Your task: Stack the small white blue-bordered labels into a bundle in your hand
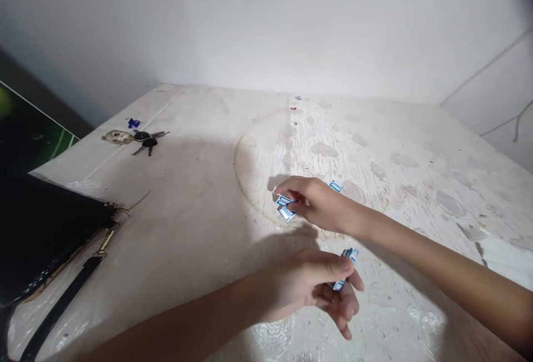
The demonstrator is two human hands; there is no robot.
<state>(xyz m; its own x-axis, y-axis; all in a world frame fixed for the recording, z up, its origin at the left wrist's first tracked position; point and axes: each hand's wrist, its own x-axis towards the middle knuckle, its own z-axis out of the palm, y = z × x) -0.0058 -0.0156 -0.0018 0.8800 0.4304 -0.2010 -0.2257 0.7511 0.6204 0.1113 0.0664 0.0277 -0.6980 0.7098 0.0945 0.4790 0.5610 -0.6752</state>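
Note:
My left hand (320,284) is closed around a small stack of blue-and-white cards (350,254), its thumb pressing on top, low over the table's front. Farther forward, my right hand (310,198) pinches at a small blue-and-white card (286,212) at the tabletop, thumb on its edge and fingers curled over it. Part of that card is covered by the fingers, so I cannot tell if it is one card or two overlapping. Another blue-and-white card (335,186) lies just behind my right wrist, partly hidden.
The table (187,195) has a clear plastic cover and meets a white wall. Keys (145,139) with a fob and a blue scrap (134,123) lie at the left. A black bag (50,229) with a strap fills the left edge. Tiny scraps sit at the back.

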